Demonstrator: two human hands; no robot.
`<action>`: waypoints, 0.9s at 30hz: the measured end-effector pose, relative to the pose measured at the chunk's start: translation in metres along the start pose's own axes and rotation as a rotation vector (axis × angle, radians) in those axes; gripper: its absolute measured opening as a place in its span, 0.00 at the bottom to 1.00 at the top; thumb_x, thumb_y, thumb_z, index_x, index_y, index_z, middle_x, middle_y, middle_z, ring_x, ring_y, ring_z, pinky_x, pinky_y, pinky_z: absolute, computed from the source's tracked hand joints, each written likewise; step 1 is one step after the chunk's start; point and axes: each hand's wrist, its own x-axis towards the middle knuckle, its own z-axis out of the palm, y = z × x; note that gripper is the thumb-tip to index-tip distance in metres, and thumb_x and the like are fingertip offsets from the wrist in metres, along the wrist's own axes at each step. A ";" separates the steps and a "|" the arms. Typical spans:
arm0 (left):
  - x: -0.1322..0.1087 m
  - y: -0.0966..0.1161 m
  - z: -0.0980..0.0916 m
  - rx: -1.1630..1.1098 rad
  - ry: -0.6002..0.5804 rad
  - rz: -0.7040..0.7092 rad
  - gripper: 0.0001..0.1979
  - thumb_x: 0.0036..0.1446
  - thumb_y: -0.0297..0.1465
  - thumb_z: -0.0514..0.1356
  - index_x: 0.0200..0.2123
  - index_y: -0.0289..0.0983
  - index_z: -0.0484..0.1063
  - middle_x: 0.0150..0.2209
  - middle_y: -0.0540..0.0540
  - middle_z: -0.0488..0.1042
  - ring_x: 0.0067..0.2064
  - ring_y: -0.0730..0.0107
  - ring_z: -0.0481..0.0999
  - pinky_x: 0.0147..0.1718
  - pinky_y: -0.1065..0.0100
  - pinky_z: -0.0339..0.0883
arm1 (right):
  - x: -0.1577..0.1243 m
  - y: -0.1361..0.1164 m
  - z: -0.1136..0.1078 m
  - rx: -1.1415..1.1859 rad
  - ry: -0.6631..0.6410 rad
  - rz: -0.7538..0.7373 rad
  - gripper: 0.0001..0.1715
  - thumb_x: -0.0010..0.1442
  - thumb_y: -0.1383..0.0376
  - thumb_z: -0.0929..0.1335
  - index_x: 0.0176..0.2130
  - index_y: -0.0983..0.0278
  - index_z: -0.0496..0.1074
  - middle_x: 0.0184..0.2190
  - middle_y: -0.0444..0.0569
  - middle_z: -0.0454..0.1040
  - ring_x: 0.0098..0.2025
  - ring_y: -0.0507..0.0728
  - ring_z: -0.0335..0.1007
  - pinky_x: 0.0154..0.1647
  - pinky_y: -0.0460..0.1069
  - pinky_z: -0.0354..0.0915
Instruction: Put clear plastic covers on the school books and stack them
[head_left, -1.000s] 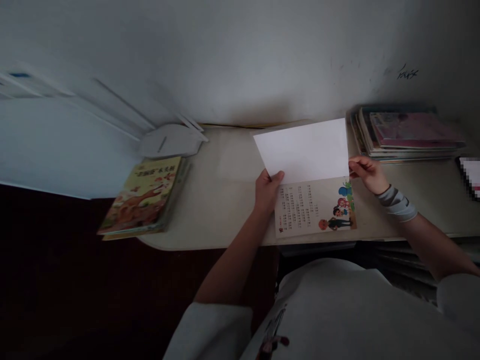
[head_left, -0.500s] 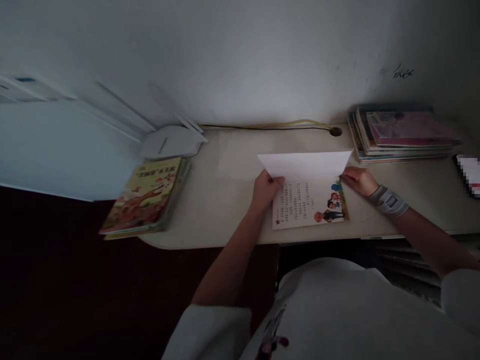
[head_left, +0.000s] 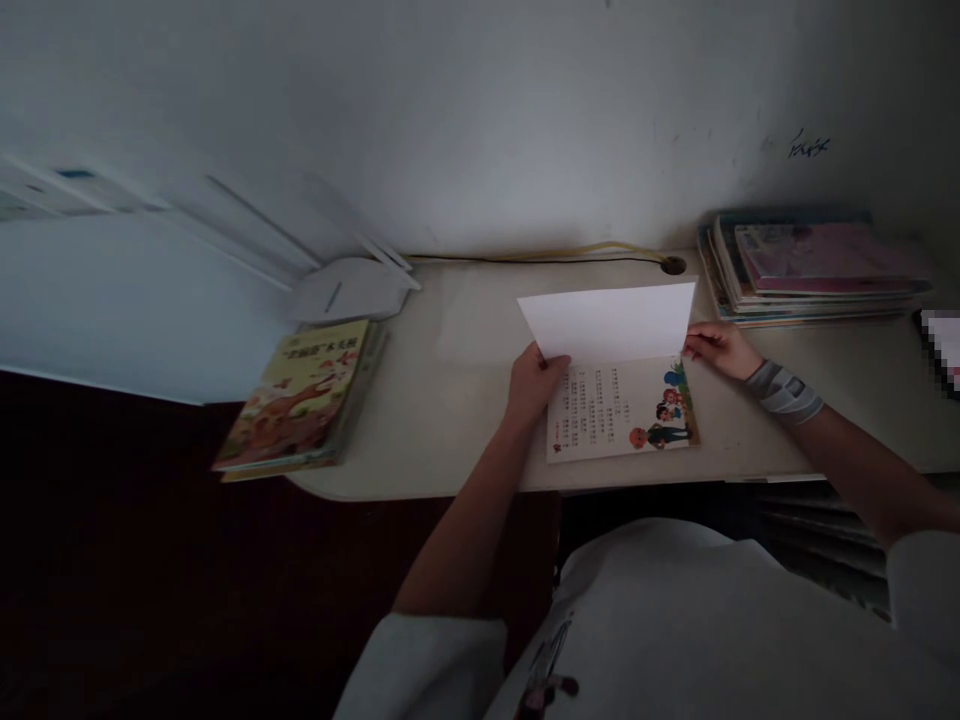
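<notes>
A thin picture book lies open on the white desk near its front edge, printed with columns of text and cartoon figures. Its far leaf is blank white and stands raised at an angle. At the book's left side my left hand is closed on it, thumb lying on the page near the fold. My right hand pinches the right edge around the fold, fingers partly hidden by the leaf. A grey band is wrapped round my right wrist.
Several picture books are piled at the desk's left end, beside a white router with antennas. Another stack of books stands at the back right. A yellow cable runs along the wall to a hole. A blurred-out device lies far right.
The raised leaf stands higher and steeper than before. My right hand has moved slightly up and right along the book's edge. The whole view has shifted a little.
</notes>
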 end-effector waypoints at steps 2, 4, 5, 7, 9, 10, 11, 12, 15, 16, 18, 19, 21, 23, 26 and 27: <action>0.000 -0.001 0.000 -0.029 -0.002 0.012 0.13 0.43 0.31 0.64 0.35 0.36 0.73 0.32 0.48 0.75 0.33 0.68 0.72 0.35 0.66 0.66 | 0.002 -0.001 -0.001 -0.053 -0.003 -0.013 0.19 0.58 0.52 0.62 0.33 0.62 0.74 0.24 0.45 0.74 0.24 0.53 0.68 0.26 0.49 0.66; 0.001 -0.001 0.000 -0.067 0.015 0.033 0.14 0.42 0.31 0.64 0.36 0.36 0.72 0.34 0.47 0.75 0.34 0.67 0.73 0.36 0.66 0.66 | 0.002 -0.004 -0.001 -0.122 0.030 -0.030 0.16 0.58 0.56 0.63 0.33 0.62 0.74 0.24 0.46 0.73 0.24 0.53 0.67 0.28 0.50 0.64; 0.001 -0.001 0.000 -0.070 0.024 0.039 0.14 0.42 0.31 0.65 0.36 0.36 0.71 0.34 0.47 0.75 0.35 0.67 0.73 0.37 0.66 0.66 | 0.001 -0.005 0.000 -0.155 0.054 -0.038 0.13 0.57 0.58 0.63 0.32 0.63 0.74 0.25 0.47 0.73 0.25 0.54 0.67 0.29 0.50 0.63; 0.001 -0.001 0.000 -0.032 0.031 0.037 0.13 0.42 0.31 0.64 0.34 0.36 0.71 0.33 0.47 0.75 0.34 0.68 0.72 0.36 0.66 0.65 | 0.000 -0.008 0.003 -0.263 0.098 -0.053 0.09 0.55 0.62 0.65 0.29 0.63 0.73 0.26 0.49 0.73 0.28 0.55 0.66 0.32 0.50 0.60; 0.001 0.000 -0.001 0.051 0.032 0.025 0.10 0.43 0.32 0.63 0.32 0.36 0.71 0.31 0.48 0.74 0.32 0.68 0.71 0.35 0.66 0.65 | -0.003 -0.011 0.007 -0.450 0.112 -0.060 0.08 0.55 0.64 0.65 0.27 0.63 0.72 0.27 0.50 0.73 0.30 0.56 0.66 0.32 0.50 0.57; 0.001 0.000 -0.002 0.091 0.033 0.022 0.10 0.43 0.32 0.62 0.32 0.36 0.71 0.30 0.48 0.74 0.32 0.68 0.71 0.34 0.66 0.64 | -0.005 -0.012 0.010 -0.573 0.111 -0.061 0.09 0.56 0.65 0.64 0.28 0.63 0.72 0.28 0.51 0.73 0.30 0.55 0.65 0.32 0.49 0.56; 0.000 0.001 -0.002 0.127 0.031 0.020 0.10 0.44 0.33 0.62 0.32 0.36 0.71 0.30 0.48 0.73 0.31 0.68 0.70 0.34 0.66 0.64 | -0.007 -0.014 0.012 -0.696 0.107 -0.062 0.10 0.58 0.66 0.63 0.29 0.64 0.73 0.30 0.51 0.74 0.30 0.55 0.66 0.31 0.49 0.55; 0.000 0.002 -0.002 0.161 0.026 0.016 0.10 0.44 0.33 0.61 0.32 0.36 0.71 0.30 0.49 0.73 0.31 0.68 0.70 0.34 0.66 0.64 | -0.009 -0.015 0.014 -0.797 0.101 -0.061 0.11 0.59 0.66 0.62 0.31 0.64 0.74 0.31 0.52 0.74 0.31 0.55 0.66 0.31 0.49 0.54; -0.002 0.004 -0.002 0.287 0.010 0.011 0.10 0.44 0.34 0.61 0.31 0.37 0.69 0.29 0.50 0.71 0.30 0.68 0.68 0.33 0.65 0.63 | -0.015 -0.018 0.017 -0.919 0.100 -0.057 0.14 0.61 0.64 0.61 0.34 0.65 0.75 0.34 0.53 0.75 0.32 0.55 0.66 0.31 0.49 0.54; -0.002 0.005 -0.001 0.333 0.017 0.009 0.09 0.44 0.34 0.62 0.31 0.37 0.68 0.28 0.50 0.70 0.30 0.68 0.68 0.33 0.65 0.63 | -0.016 -0.018 0.017 -0.930 0.103 -0.057 0.15 0.61 0.63 0.61 0.34 0.66 0.75 0.33 0.53 0.75 0.32 0.55 0.66 0.30 0.49 0.54; -0.003 0.007 0.001 0.409 0.047 0.003 0.09 0.44 0.34 0.62 0.30 0.37 0.67 0.27 0.50 0.69 0.30 0.68 0.68 0.33 0.65 0.63 | -0.018 -0.018 0.017 -0.946 0.107 -0.061 0.15 0.60 0.62 0.61 0.33 0.66 0.75 0.33 0.54 0.75 0.31 0.56 0.66 0.30 0.49 0.53; -0.003 0.008 0.003 0.434 0.064 -0.001 0.09 0.45 0.34 0.62 0.29 0.37 0.67 0.27 0.50 0.69 0.30 0.68 0.67 0.33 0.64 0.63 | -0.018 -0.018 0.017 -0.956 0.111 -0.062 0.15 0.60 0.62 0.61 0.32 0.66 0.75 0.33 0.54 0.75 0.31 0.56 0.66 0.30 0.49 0.53; -0.003 0.009 0.005 0.459 0.088 -0.007 0.09 0.45 0.35 0.62 0.29 0.38 0.67 0.27 0.50 0.69 0.30 0.68 0.67 0.33 0.64 0.63 | -0.015 -0.018 0.018 -0.949 0.140 -0.040 0.15 0.58 0.62 0.62 0.31 0.67 0.74 0.32 0.54 0.76 0.31 0.56 0.66 0.29 0.49 0.52; -0.004 0.008 0.006 0.457 0.100 0.000 0.09 0.45 0.35 0.62 0.28 0.37 0.68 0.27 0.50 0.70 0.30 0.68 0.67 0.33 0.64 0.63 | -0.007 -0.018 0.019 -0.895 0.189 0.042 0.13 0.56 0.64 0.63 0.29 0.66 0.74 0.30 0.53 0.75 0.30 0.55 0.67 0.29 0.49 0.52; -0.007 0.006 0.006 0.391 0.104 0.012 0.09 0.46 0.36 0.61 0.28 0.37 0.68 0.26 0.51 0.68 0.29 0.69 0.67 0.31 0.66 0.63 | 0.006 -0.021 0.025 -0.785 0.256 0.242 0.10 0.54 0.65 0.64 0.27 0.65 0.73 0.25 0.50 0.74 0.28 0.55 0.66 0.28 0.48 0.53; -0.008 0.006 0.005 0.357 0.103 0.016 0.09 0.46 0.36 0.61 0.29 0.37 0.68 0.26 0.51 0.68 0.29 0.69 0.67 0.31 0.66 0.63 | 0.010 -0.023 0.027 -0.768 0.269 0.292 0.09 0.53 0.65 0.64 0.28 0.65 0.73 0.25 0.49 0.74 0.27 0.55 0.66 0.28 0.48 0.53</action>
